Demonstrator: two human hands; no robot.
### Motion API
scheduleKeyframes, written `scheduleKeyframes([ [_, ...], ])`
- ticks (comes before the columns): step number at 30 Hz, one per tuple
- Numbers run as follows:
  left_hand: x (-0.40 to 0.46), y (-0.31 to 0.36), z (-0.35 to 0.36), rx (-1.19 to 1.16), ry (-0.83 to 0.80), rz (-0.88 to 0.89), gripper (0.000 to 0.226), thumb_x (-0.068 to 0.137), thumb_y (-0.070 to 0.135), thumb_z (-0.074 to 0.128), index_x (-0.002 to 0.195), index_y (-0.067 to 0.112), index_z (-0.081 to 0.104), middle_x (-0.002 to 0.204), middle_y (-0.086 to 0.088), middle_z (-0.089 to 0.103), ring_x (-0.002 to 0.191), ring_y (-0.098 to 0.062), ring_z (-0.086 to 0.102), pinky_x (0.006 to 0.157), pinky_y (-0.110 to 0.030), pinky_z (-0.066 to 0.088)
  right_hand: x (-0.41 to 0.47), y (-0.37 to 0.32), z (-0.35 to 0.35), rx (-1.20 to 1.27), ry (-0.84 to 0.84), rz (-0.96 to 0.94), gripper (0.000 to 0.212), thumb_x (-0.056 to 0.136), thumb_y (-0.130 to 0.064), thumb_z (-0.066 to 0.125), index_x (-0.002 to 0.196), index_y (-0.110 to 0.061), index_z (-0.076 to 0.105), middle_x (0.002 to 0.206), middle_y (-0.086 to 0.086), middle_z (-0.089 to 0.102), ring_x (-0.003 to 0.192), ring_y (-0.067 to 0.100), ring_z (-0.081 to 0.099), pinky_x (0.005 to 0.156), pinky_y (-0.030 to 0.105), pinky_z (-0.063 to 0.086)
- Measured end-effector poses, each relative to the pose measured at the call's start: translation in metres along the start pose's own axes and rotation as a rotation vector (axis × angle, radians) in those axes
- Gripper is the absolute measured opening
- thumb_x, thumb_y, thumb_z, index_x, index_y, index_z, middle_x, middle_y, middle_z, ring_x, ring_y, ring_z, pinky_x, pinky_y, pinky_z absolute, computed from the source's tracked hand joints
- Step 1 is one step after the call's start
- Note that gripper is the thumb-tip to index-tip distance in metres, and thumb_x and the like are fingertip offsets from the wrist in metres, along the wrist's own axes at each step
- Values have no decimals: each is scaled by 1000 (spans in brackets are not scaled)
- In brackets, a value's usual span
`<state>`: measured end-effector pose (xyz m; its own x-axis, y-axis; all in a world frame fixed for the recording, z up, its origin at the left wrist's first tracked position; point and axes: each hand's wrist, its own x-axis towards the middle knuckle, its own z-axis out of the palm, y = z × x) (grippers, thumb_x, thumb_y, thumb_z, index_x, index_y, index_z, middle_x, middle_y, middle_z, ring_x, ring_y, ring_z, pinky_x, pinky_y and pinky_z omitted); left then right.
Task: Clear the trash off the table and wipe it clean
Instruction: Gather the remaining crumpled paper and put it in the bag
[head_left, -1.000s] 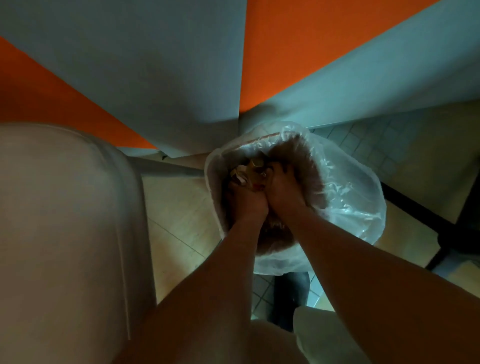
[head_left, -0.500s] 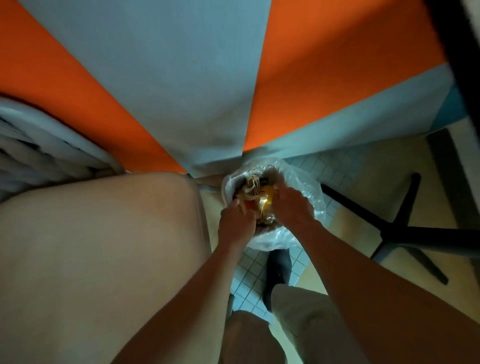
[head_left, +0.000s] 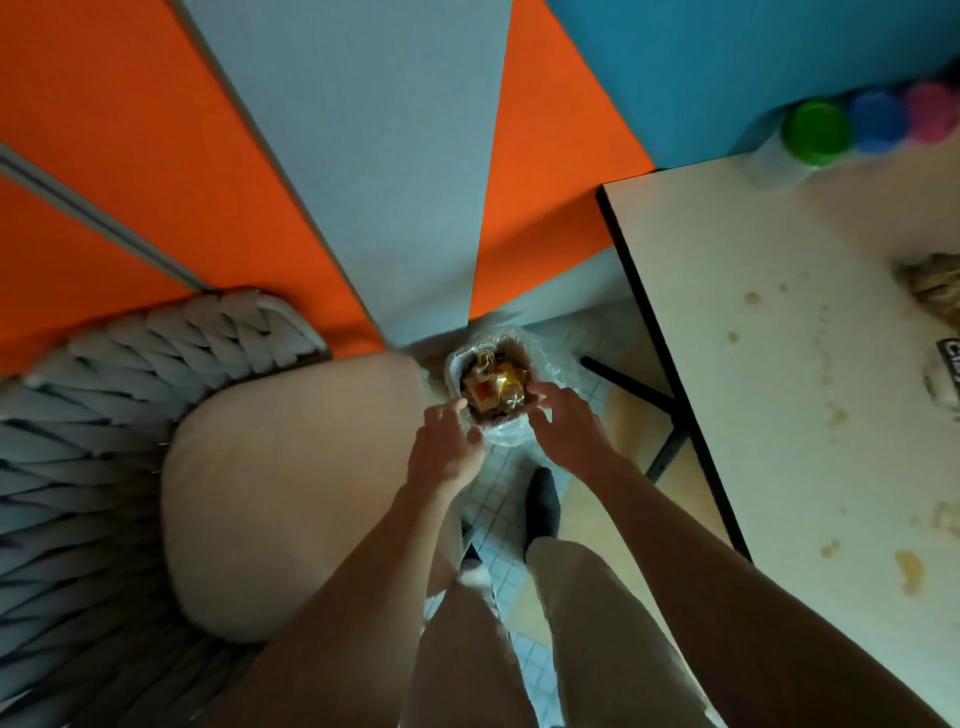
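Both hands, left hand (head_left: 447, 447) and right hand (head_left: 563, 423), hover with fingers spread and empty over crumpled yellow-and-red trash (head_left: 493, 389) filling a plastic-lined bin (head_left: 511, 436) on the floor beside the stained tabletop (head_left: 779, 364).

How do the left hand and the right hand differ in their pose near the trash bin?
The left hand is beside the trash bin, at its near-left rim; the right hand reaches over its near-right edge. The left hand's fingers look loosely bent; the right hand's are spread straighter. Both are empty, above the bin.
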<state>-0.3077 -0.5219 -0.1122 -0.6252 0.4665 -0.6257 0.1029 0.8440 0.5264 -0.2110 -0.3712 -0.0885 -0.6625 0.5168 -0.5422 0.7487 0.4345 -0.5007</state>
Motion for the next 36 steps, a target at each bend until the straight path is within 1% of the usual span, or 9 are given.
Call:
scheduleKeyframes([
  [3,-29,14,-10,37,11,35,52,101,32,51,150,23,38,152,-10,38,132,-29,50,109,-41,41,-29,-5,-16,9,17,-19,33,100,-29,48,134,-30,50,131,7,51,114,24,56,88,32,44],
  [8,-59,38,-7,104,19,109,51,100,32,51,149,26,38,152,-7,36,128,-30,52,106,-43,43,-63,4,-42,0,66,-62,43,98,-31,52,140,-27,45,136,8,47,122,28,51,101,46,46],
  [13,-80,77,21,171,27,169,50,99,31,53,147,25,41,153,-6,36,126,-30,54,105,-45,45,-95,37,-78,32,158,-76,43,98,-33,54,140,-26,48,137,7,50,118,26,56,98,42,48],
  [17,-105,121,64,227,56,265,49,98,28,54,145,20,46,151,-10,39,134,-31,46,110,-44,41,-132,91,-112,79,255,-57,40,98,-30,55,138,-24,52,132,7,54,115,26,58,93,36,47],
  [21,-137,168,116,306,71,306,49,97,29,54,144,20,46,148,-10,42,132,-30,46,110,-46,40,-170,158,-148,133,331,-43,38,97,-31,54,135,-24,55,126,6,58,110,26,61,91,38,50],
  [25,-173,219,172,339,78,351,50,97,27,54,145,17,45,150,-12,41,135,-29,42,112,-40,35,-210,231,-184,183,411,-10,35,97,-31,53,132,-25,57,123,5,60,108,26,62,89,37,51],
  [29,-206,275,225,360,59,417,51,97,26,55,146,23,45,150,-9,37,134,-28,46,107,-39,40,-250,298,-217,227,463,41,35,98,-31,52,132,-26,57,122,4,60,108,25,61,88,38,51],
  [32,-225,312,259,338,35,486,48,98,27,55,145,24,45,149,-6,37,130,-25,51,103,-34,42,-272,341,-237,268,515,82,35,97,-30,53,130,-25,58,121,4,61,112,26,60,92,39,50],
  [36,-236,349,294,325,12,542,44,99,27,56,143,25,48,147,-4,38,128,-25,52,105,-35,43,-291,384,-258,292,567,144,35,96,-31,54,130,-26,59,123,4,60,113,26,60,92,37,49],
])
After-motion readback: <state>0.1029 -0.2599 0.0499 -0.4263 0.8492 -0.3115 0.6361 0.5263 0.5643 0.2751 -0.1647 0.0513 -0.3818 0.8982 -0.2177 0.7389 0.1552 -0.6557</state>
